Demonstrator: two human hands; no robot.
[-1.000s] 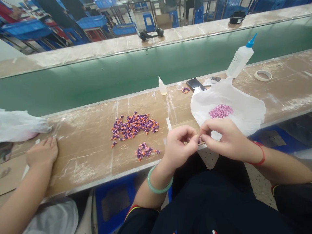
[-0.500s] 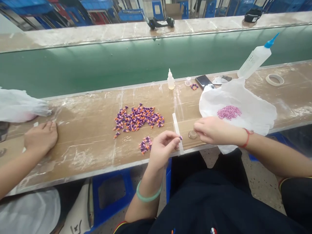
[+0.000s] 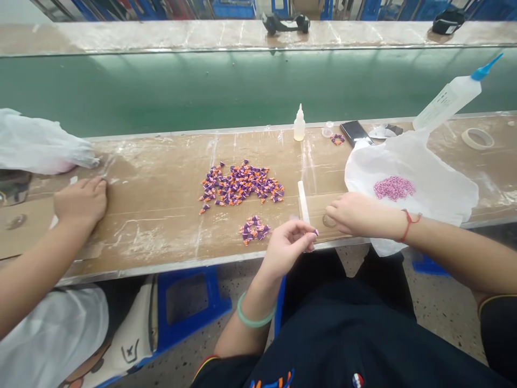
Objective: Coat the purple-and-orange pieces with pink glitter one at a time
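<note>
Between the thumb and fingertips of my left hand (image 3: 288, 245) is a small purple piece (image 3: 315, 233), held over the table's front edge. My right hand (image 3: 353, 215) is closed, its fingertips down at a small round clear dish (image 3: 328, 220); what they hold, if anything, is hidden. A white strip (image 3: 304, 202) lies on the cardboard just beyond my left hand. To the left sit a large pile of purple and orange pieces (image 3: 244, 184) and a smaller cluster (image 3: 254, 230) of the same kind. Pink beads (image 3: 394, 188) rest on a white sheet (image 3: 444, 188) beyond my right hand.
A small dropper bottle (image 3: 299, 126), a phone (image 3: 355, 132), a ring of purple pieces (image 3: 337, 139), a tilted large bottle (image 3: 448, 102) and a tape roll (image 3: 477, 138) stand along the back. Another person's hand (image 3: 81, 202) rests at left, near a plastic bag (image 3: 40, 143).
The view has shifted, so the table's things appear further right. My left hand still pinches the purple piece, and my right hand stays by the dish.
</note>
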